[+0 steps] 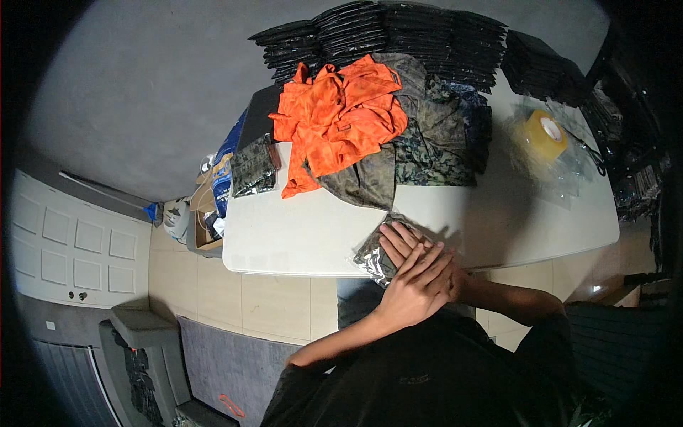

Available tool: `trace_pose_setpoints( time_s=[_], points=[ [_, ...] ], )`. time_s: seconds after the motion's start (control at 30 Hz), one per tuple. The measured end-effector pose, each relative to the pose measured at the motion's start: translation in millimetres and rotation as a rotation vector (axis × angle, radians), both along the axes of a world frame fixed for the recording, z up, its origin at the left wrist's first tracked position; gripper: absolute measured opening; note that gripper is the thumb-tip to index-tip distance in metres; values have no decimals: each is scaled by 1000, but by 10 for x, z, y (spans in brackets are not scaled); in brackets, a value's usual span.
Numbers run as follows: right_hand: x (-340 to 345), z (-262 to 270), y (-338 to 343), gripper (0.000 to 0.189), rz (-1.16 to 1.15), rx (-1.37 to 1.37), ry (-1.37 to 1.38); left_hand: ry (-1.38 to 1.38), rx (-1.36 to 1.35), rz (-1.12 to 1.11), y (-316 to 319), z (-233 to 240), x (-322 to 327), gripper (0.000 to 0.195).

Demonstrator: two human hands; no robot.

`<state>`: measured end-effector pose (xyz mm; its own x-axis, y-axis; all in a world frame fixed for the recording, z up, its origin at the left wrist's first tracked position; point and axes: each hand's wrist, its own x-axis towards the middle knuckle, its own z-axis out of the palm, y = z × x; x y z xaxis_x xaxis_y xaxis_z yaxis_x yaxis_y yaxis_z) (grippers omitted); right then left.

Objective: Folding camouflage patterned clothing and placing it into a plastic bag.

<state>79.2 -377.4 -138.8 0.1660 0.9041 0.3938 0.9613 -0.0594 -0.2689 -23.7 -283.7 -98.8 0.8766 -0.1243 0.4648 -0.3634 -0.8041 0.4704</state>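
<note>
A clear plastic packet [369, 255] with dark folded cloth inside lies at the front edge of the white table [299, 235]. My right hand [399, 243] rests flat on the packet's top. Across the back of it lies my left hand [416, 291], fingers spread, so the two hands are stacked. They hide much of the packet's right side. Just beyond, a crumpled orange camouflage garment [341, 117] lies over brown camouflage cloth [363, 179]. Green camouflage garments [435, 155] are piled to its right.
Stacked black plastic packages [384, 32] line the table's back. Left of the garments lies another camouflage packet [255, 168]. A yellow tape roll [545, 133] sits on clear plastic bags at right, near black-handled scissors [592, 152]. A cardboard box [205, 229] stands beside the table's left end.
</note>
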Motion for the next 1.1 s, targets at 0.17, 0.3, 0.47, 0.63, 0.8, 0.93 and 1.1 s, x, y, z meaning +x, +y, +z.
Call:
trace_pose_setpoints(
  time_s=[0.17,0.3,0.47,0.63,0.8,0.93,1.1],
  points=[
    [-80,132,-115,83,139,47,410,-33,-46,-32,77,82,-78,38],
    [-6,296,-22,85,300,103,873,-139,-244,107,556,284,-176,42],
    [99,557,314,78,58,-192,51,229,-530,695,1450,252,-57,40],
    [178,753,420,71,149,-197,-133,487,-736,433,1850,-3,83,57],
    [317,778,467,76,332,-174,-131,762,-1459,183,1743,-23,113,66],
    [379,737,432,78,363,-184,-200,713,-1632,158,1584,-87,130,51],
    [451,665,278,64,373,-57,-198,497,-2046,-45,1599,-207,20,47]
  ],
)
